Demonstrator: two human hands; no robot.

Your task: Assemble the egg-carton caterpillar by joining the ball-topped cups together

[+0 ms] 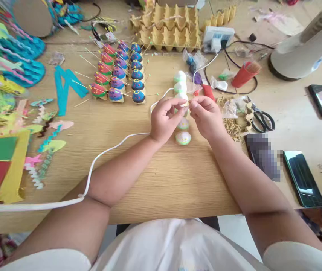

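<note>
The left hand and the right hand are brought together above the middle of a row of white domes. On each hand the thumb and forefinger are bent close to each other, and the fingertips of the two hands almost meet. Between them there may be a very small piece, but I cannot tell what it is, nor whether either hand grips it.

The row of domes stands on the wooden surface, running from far to near; the hands cover a part of it. The nearest dome has a green rim and some yellow marks.

To the far left of the hands are three rows of painted domes: red domes, purple domes and dark blue domes, with thin pins standing out from many of them. Blue strips lie to the left of these. Beyond, at the far side, are egg trays and a white power strip. To the right are a red cup and scissors.
</note>
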